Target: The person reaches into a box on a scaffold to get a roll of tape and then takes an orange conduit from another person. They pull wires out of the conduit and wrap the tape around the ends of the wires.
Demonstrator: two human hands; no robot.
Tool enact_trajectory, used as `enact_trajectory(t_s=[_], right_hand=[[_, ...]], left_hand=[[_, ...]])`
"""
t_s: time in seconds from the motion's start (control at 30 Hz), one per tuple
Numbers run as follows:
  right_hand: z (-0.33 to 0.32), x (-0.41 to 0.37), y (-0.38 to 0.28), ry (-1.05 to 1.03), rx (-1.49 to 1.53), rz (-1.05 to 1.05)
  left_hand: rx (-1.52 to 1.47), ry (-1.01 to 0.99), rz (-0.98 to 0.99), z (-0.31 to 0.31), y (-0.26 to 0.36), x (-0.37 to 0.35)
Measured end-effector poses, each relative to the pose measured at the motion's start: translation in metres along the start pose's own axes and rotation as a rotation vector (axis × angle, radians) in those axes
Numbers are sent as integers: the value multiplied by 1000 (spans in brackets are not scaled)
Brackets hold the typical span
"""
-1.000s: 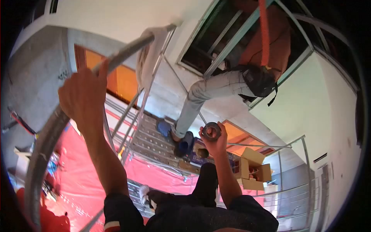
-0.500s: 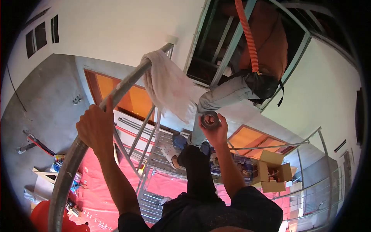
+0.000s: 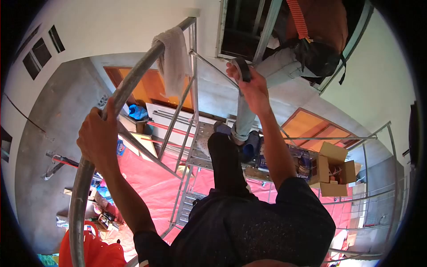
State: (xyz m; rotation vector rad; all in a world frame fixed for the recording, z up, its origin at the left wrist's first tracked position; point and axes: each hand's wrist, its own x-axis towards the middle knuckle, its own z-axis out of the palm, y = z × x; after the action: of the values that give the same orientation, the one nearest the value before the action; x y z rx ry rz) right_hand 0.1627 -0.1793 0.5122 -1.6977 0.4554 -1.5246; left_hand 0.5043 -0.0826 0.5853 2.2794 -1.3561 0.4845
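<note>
My left hand [image 3: 98, 138] is wrapped round the grey metal scaffold rail [image 3: 138, 71], which curves up toward the white wall. In my right hand [image 3: 257, 91], raised at centre, is a roll of dark tape [image 3: 242, 70], its ring turned nearly edge-on. A pale cloth [image 3: 174, 62] hangs over the rail beyond my left hand. Just past the tape is the jeans leg [image 3: 278, 66] of another person, whose upper body reaches into a framed ceiling opening [image 3: 269, 31]. An orange corrugated hose [image 3: 298, 20] hangs beside that person.
The perforated metal platform [image 3: 202, 144] is below, with an open cardboard box [image 3: 333, 189] and a blue printed package [image 3: 284, 160] on it. Scaffold braces [image 3: 178, 107] cross at centre-left. Far below lies red floor sheeting [image 3: 138, 178]. An orange-red object [image 3: 91, 247] is at lower left.
My right hand has risen with the tape, and the ring has turned from face-on to nearly edge-on. My left hand stays on the rail while the view has shifted.
</note>
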Motion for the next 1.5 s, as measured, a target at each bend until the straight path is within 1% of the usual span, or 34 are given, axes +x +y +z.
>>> enact_trajectory(t_s=[0.03, 0.13, 0.17, 0.2, 0.23, 0.27, 0.3, 0.33, 0.37, 0.43, 0.5, 0.53, 0.63, 0.73, 0.83, 0.87, 0.93, 0.97, 1.0, 1.03, 1.07, 1.1, 1.17, 1.27, 1.3, 1.5], right_hand=[[-3, -3, -3, -28, -37, 3], [0, -6, -15, -82, -103, 8], [2, -7, -20, -94, -121, 17], [1, -6, -23, -132, -144, -12], [3, -6, -26, -147, -160, -23], [6, -7, -28, -162, -176, -31], [7, -7, -31, -175, -193, -39], [8, -8, -35, -193, -224, -49], [8, -8, -37, -212, -253, -58], [11, -10, -40, -238, -285, -83], [11, -13, -43, -249, -294, -115], [11, -15, -43, -218, -359, -108], [20, -17, -52, -191, -504, -164], [27, -20, -54, -142, -633, -205], [33, -24, -54, -112, -668, -153], [37, -25, -58, -121, -639, -104], [37, -27, -53, -168, -480, 19], [37, -29, -50, -192, -398, 81], [39, -31, -48, -224, -270, 76], [40, -32, -49, -248, -309, 80], [41, -33, -50, -274, -350, 82], [41, -35, -51, -299, -390, 84], [42, -38, -50, -279, -406, 77], [42, -41, -46, -267, -414, 74], [42, -42, -45, -267, -413, 74], [46, -42, -64, -264, -654, 85]], left_hand=[[-98, 42, 36, -1, -2, 1], [-491, 315, 346, 14, 17, 5], [-621, 254, 433, 5, 36, -3], [-779, 116, 515, 3, 50, -8], [-839, 182, 650, 13, 67, -11], [-989, 80, 737, 11, 83, -19], [-1067, -27, 739, 7, 100, -29], [-1119, -25, 806, 7, 114, -37], [-1144, -42, 800, 8, 126, -46], [-1209, -35, 850, 17, 143, -54], [-1256, -56, 807, 21, 151, -62], [-1280, -63, 788, 24, 152, -65], [-1356, -22, 751, 29, 148, -73], [-1347, 66, 751, 33, 142, -78], [-1378, 98, 741, 33, 138, -82], [-1378, 72, 732, 31, 136, -82], [-1380, 20, 709, 28, 132, -80], [-1395, -41, 686, 25, 130, -79], [-1409, -100, 666, 22, 129, -78], [-1424, -154, 646, 21, 128, -75], [-1418, -149, 674, 27, 126, -73], [-1401, -116, 714, 30, 124, -73], [-1366, -51, 800, 32, 121, -75], [-1240, -28, 784, 29, 118, -84], [-1239, -14, 786, 29, 117, -86], [-1237, 33, 765, 22, 116, -92]])
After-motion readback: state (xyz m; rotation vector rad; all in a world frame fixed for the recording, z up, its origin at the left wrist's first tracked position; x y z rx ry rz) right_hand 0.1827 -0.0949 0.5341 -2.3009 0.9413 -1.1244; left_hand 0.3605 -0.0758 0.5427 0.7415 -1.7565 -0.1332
